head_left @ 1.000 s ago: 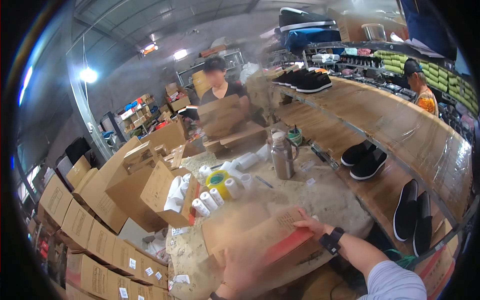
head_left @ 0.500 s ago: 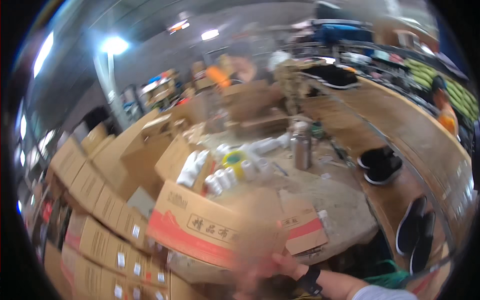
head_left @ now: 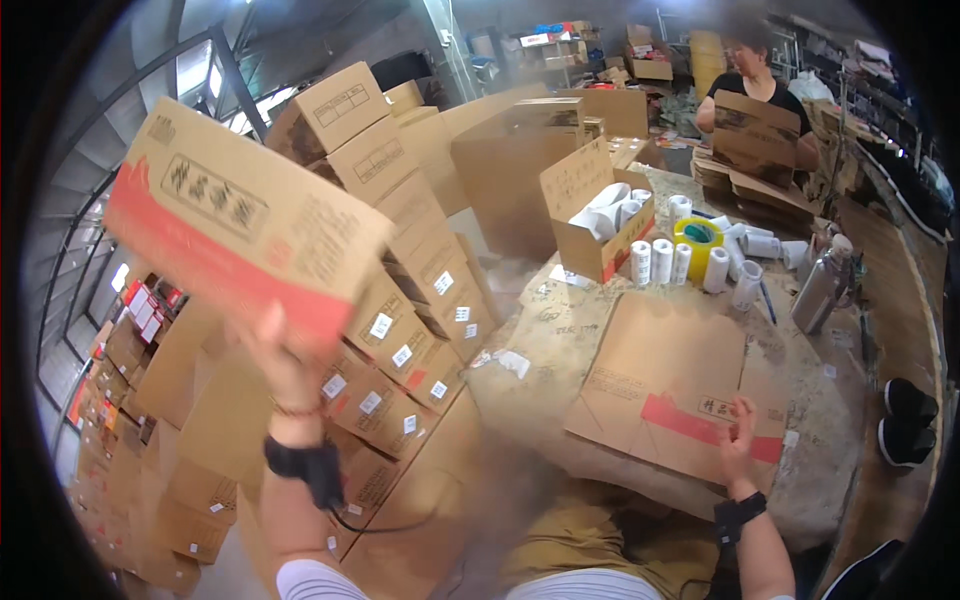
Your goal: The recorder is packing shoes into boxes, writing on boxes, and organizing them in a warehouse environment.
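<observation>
My left hand (head_left: 282, 365) is raised at the left, gripping the lower edge of a brown cardboard box (head_left: 235, 215) with a red band. The box hangs tilted in the air before the stacked cartons, and its far side hides some of my fingers. My right hand (head_left: 738, 440), its fingers parted and slightly curled, is over the near right part of a flattened cardboard carton (head_left: 660, 350). That carton lies on the worn table (head_left: 520, 335) and also has a red band. Whether the fingertips press on it I cannot tell.
Stacked cartons (head_left: 385, 165) with white labels rise left of the table. White label rolls (head_left: 662, 258), yellow tape (head_left: 698, 240), an open carton (head_left: 580, 245) and a metal bottle (head_left: 820, 290) stand on it. Beyond, a person (head_left: 755, 85) handles cardboard. Black shoes (head_left: 905, 440) sit at right.
The box has moved from over the table to the upper left, lifted in my left hand. My right hand has come off it and is over the flattened carton. The view has swung left.
</observation>
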{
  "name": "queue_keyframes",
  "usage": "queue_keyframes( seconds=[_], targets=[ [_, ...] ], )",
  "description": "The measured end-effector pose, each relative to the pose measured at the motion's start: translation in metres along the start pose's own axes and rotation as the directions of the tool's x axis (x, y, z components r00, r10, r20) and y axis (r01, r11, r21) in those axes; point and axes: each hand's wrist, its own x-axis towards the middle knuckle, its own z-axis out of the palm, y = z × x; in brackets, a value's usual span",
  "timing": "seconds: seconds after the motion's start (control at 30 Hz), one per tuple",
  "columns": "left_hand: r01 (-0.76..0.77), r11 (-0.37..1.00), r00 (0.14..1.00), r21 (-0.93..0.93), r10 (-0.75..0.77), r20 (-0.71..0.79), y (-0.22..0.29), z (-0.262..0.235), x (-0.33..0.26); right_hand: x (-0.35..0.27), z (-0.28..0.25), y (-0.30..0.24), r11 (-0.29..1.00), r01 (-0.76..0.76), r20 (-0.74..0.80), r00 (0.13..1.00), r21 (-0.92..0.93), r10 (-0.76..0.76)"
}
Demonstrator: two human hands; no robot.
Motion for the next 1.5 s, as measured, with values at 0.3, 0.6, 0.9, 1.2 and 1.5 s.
queue_keyframes(
  seconds=[0.3,0.6,0.9,1.2,1.5],
  targets=[
    [0.457,0.843,0.880,-0.284,-0.474,0.011,-0.036,-0.017,0.167,-0.010,-0.011,0.032,0.988,-0.032,-0.207,0.978,-0.154,-0.001],
    [0.305,0.944,0.930,-0.130,-0.265,0.253,-0.038,-0.010,0.082,0.002,-0.013,0.019,0.992,-0.046,-0.130,0.991,-0.119,0.030],
    [0.604,0.795,0.516,0.054,-0.442,0.733,-0.020,0.050,-0.145,0.061,0.109,-0.201,0.675,-0.325,0.548,0.825,0.663,-0.141],
    [0.772,0.604,0.290,0.198,-0.612,0.736,-0.031,0.077,-0.151,0.027,0.101,-0.151,0.673,-0.387,0.536,0.844,0.630,-0.017],
    [0.705,0.602,0.255,0.374,-0.708,0.659,-0.023,0.078,-0.172,-0.001,0.141,-0.173,0.995,-0.011,0.367,0.929,-0.095,0.046]
  ],
)
